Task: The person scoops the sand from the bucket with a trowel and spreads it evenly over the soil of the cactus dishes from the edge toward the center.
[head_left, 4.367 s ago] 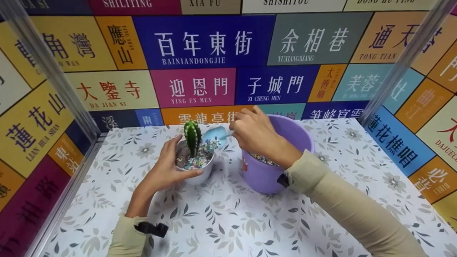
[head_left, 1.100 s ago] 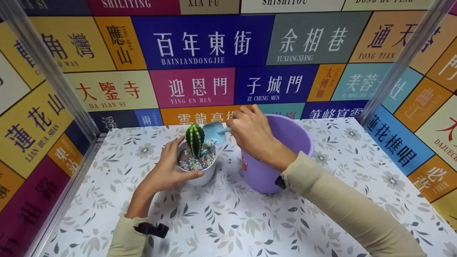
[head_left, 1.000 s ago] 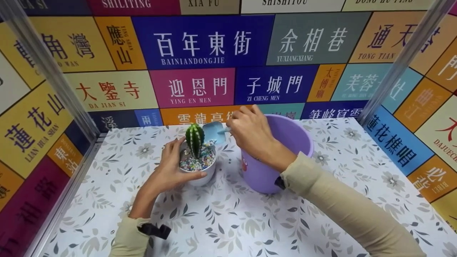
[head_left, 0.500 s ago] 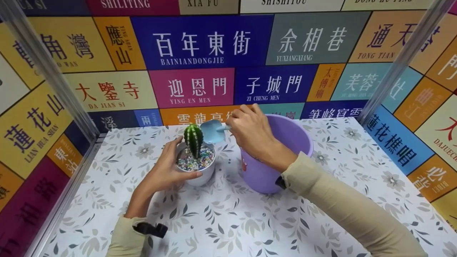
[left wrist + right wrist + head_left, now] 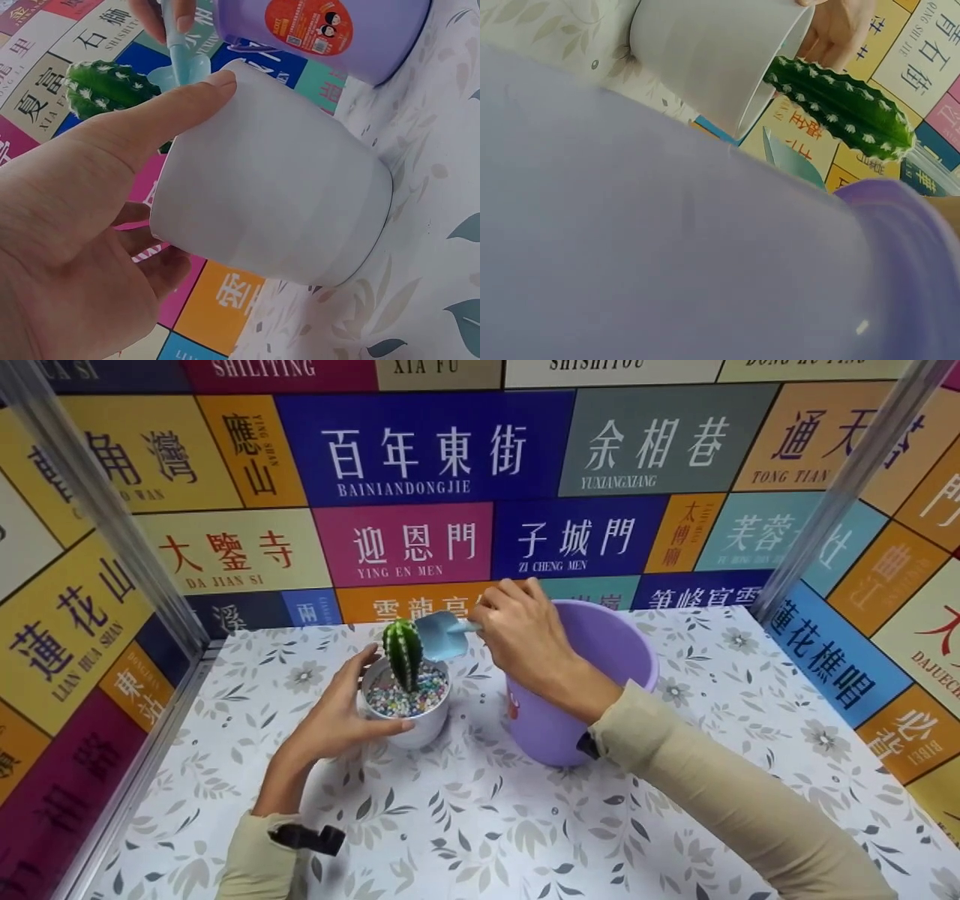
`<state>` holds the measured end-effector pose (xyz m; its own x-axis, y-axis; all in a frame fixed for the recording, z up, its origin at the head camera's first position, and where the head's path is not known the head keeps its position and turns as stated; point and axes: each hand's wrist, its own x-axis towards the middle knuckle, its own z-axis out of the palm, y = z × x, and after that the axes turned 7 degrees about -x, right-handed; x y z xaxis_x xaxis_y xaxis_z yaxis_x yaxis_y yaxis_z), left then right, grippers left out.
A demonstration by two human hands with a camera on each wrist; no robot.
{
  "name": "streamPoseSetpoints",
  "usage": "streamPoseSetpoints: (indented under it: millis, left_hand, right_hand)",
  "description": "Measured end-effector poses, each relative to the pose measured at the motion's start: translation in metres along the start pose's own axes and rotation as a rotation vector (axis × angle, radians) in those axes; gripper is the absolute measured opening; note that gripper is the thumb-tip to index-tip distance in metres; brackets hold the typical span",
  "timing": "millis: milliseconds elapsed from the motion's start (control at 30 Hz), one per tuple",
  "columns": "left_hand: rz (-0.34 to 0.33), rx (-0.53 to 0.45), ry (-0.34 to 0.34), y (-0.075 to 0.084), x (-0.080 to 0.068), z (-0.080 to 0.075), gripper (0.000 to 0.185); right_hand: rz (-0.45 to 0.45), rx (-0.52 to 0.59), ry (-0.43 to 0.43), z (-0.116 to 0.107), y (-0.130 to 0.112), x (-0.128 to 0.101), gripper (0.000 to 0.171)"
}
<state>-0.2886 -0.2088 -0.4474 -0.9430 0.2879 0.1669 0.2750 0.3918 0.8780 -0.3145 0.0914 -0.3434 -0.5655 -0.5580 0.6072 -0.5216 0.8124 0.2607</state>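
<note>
Your left hand (image 5: 334,724) cups a white pot (image 5: 411,720) that stands on the leaf-patterned table (image 5: 480,817), just left of a purple bucket (image 5: 600,660). The thumb runs along the near side of the pot and the fingers curl round its far side, so the hand grasps the pot at about mid-height; the left wrist view shows the thumb (image 5: 161,112) laid flat against the white wall with the other fingers wrapped beneath. A green cactus (image 5: 403,652) stands upright in the pot, ringed by a layer of coloured pebbles (image 5: 394,699) that reaches nearly to the rim. Your right hand (image 5: 525,637) is raised above the near left rim of the bucket, with the forearm crossing in front of the bucket. Its fingers pinch the handle of a small blue scoop (image 5: 444,634), whose blade points left and down. The blade sits just right of the cactus and above the far right edge of the pot; whether it touches either cannot be told. In the right wrist view the bucket wall fills most of the frame, with the pot, cactus and scoop blade beyond it.
</note>
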Motion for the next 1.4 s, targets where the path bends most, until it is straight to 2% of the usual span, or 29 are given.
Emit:
streamPoseSetpoints:
  millis: [167, 433, 700, 767, 867, 1033, 1167, 1300, 1400]
  left_hand:
    - [-0.008, -0.006, -0.005, 0.0, 0.0, 0.001, 0.132]
    - [-0.025, 0.003, -0.014, 0.001, 0.0, 0.001, 0.132]
    - [-0.036, 0.024, 0.005, 0.004, -0.001, -0.001, 0.125]
    - [-0.001, 0.022, 0.026, 0.006, -0.002, -0.002, 0.116]
    - [0.091, 0.005, 0.091, 0.01, -0.001, -0.001, 0.099]
    - [0.252, -0.037, 0.28, 0.028, 0.003, 0.006, 0.071]
    - [0.354, -0.056, 0.411, 0.048, 0.001, 0.012, 0.065]
    - [0.466, -0.06, 0.472, 0.071, -0.003, 0.02, 0.058]
    - [0.534, -0.077, 0.471, 0.087, -0.005, 0.03, 0.051]
  right_hand:
    - [0.002, 0.016, -0.029, -0.002, -0.002, 0.0, 0.011]
    - [0.003, 0.052, -0.004, -0.001, 0.002, -0.004, 0.013]
    - [0.093, 0.092, -0.148, -0.009, 0.014, -0.012, 0.024]
    - [0.127, 0.114, -0.176, -0.011, 0.018, -0.015, 0.026]
    - [0.169, 0.148, -0.194, -0.015, 0.026, -0.02, 0.026]
    - [0.217, 0.208, -0.176, -0.018, 0.043, -0.032, 0.024]
    - [0.261, 0.239, -0.162, -0.02, 0.058, -0.045, 0.024]
    - [0.302, 0.251, -0.157, -0.022, 0.074, -0.058, 0.024]
    - [0.325, 0.257, -0.169, -0.024, 0.085, -0.067, 0.024]
